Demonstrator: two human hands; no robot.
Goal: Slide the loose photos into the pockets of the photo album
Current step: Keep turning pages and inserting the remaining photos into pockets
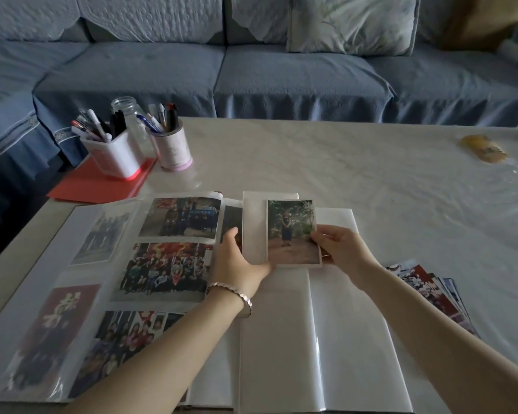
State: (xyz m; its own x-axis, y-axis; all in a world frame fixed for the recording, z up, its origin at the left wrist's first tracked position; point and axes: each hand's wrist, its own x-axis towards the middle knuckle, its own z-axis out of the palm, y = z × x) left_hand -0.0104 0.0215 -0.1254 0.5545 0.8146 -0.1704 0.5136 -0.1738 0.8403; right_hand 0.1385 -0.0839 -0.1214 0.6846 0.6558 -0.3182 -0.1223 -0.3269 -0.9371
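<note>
Dim, soft light; warped edges

A blue-grey quilted sofa (281, 76) is running across the top of the frame and turning down the left edge, its skirted cover hanging behind the table's far edge. A pale leaf-print cushion (353, 22) is leaning against its back at upper right, with a mustard cushion (485, 19) just beside it. A pale marbled table (341, 162) is filling the lower frame, and soft, dim light is glinting off it at right.
</note>
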